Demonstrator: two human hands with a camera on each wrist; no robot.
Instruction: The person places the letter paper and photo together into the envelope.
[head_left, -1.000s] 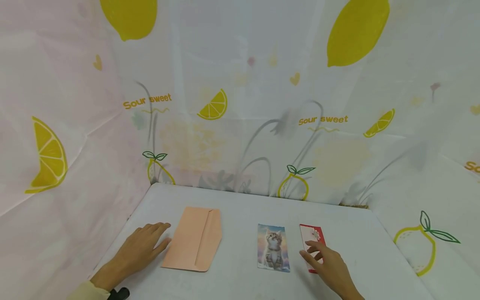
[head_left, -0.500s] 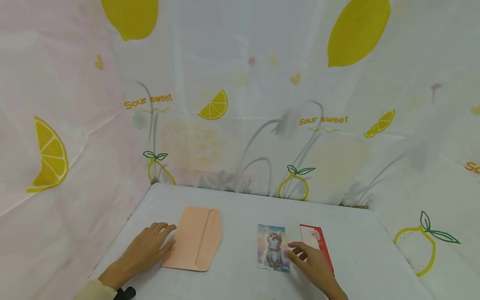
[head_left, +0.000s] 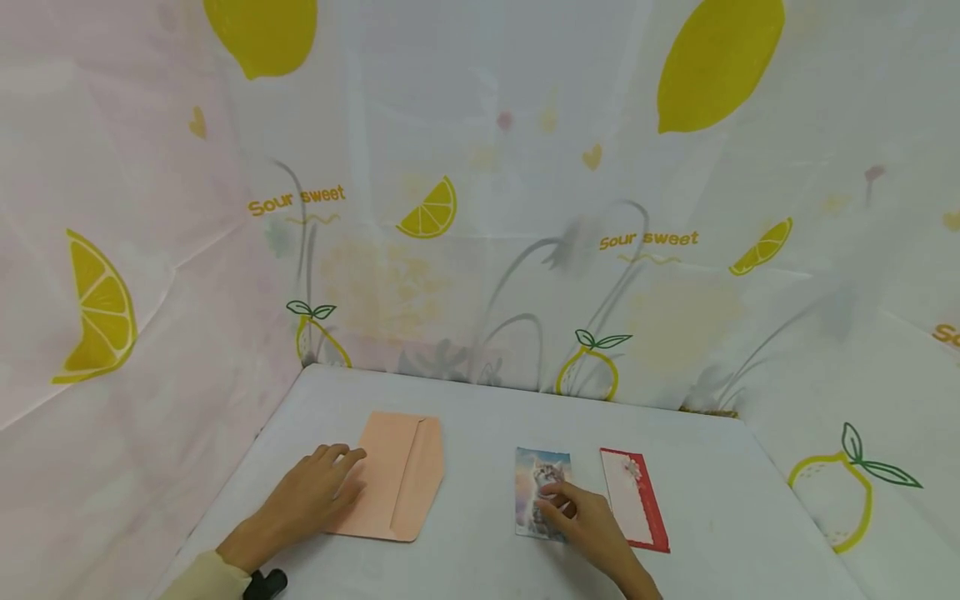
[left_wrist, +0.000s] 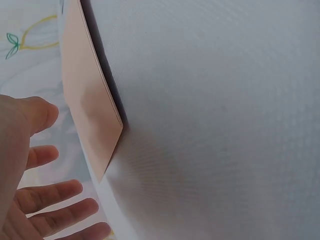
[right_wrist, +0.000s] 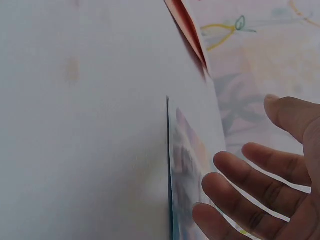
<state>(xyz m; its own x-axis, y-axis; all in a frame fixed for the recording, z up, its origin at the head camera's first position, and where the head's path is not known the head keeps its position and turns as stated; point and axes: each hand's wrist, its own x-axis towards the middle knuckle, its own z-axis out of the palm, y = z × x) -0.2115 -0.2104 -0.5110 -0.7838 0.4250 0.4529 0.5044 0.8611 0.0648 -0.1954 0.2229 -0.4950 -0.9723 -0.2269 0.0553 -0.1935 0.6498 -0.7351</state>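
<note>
Peach-coloured envelope (head_left: 393, 479), left of lower centre, is overlapped by the left hand (head_left: 307, 492), fingers apart; the kitten card (head_left: 528, 492), lower centre, is partly covered by the right hand (head_left: 588, 525), fingers apart, nothing gripped. Card pickup is seemingly in hand; its edge should be pinched.

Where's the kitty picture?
In the head view, the kitty picture lies right of the envelope and left of the red-edged card, partly hidden by the right hand.

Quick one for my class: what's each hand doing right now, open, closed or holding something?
Left hand: open over the peach envelope, holding nothing.
Right hand: open over the kitten card, holding nothing.
</note>
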